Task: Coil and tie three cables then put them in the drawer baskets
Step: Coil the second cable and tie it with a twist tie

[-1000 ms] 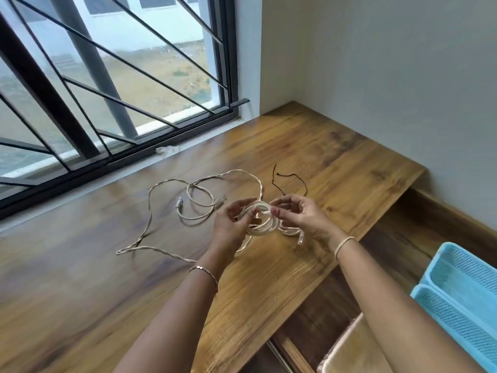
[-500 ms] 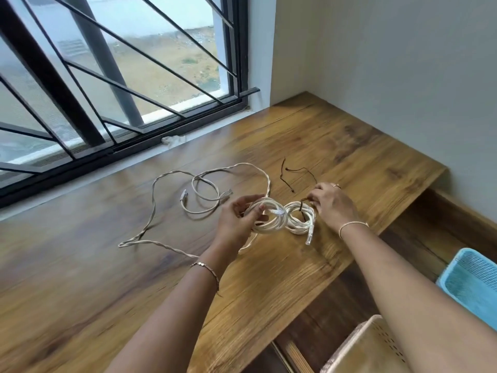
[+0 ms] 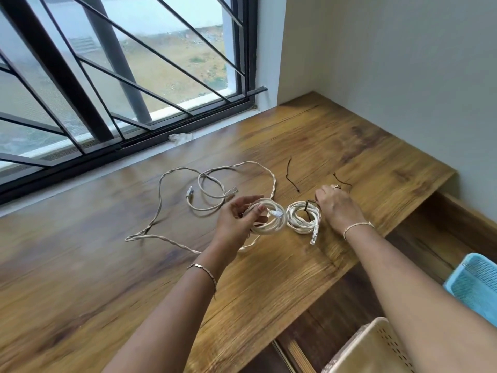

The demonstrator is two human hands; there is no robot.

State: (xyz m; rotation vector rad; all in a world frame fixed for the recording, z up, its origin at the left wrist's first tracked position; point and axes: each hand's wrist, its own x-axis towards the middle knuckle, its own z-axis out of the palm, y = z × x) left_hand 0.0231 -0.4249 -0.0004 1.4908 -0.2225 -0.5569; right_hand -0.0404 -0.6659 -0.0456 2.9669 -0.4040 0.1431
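Observation:
My left hand [image 3: 236, 219] grips a coiled white cable [image 3: 271, 224] just above the wooden tabletop [image 3: 269, 278]. Right beside it lies a second white coil [image 3: 298, 216] bound with a dark tie [image 3: 307, 208], its plug pointing toward me. My right hand [image 3: 340, 208] is palm down behind that coil, fingers curled onto a loose dark twist tie [image 3: 343, 181] whose end sticks out past the fingertips. Another dark tie [image 3: 291, 176] lies free farther left. A long twisted cable [image 3: 161, 208] and a short looped cable [image 3: 209, 196] sprawl uncoiled to the left.
A blue mesh basket [image 3: 476, 286] and a beige perforated basket [image 3: 376, 345] sit in the open drawer at the lower right, below the table edge. A barred window [image 3: 107, 76] runs along the far side, and a wall closes the right.
My right hand let go of the coil, moved right past the tied coil and dragged one dark tie to the right. My left hand kept hold of its coil.

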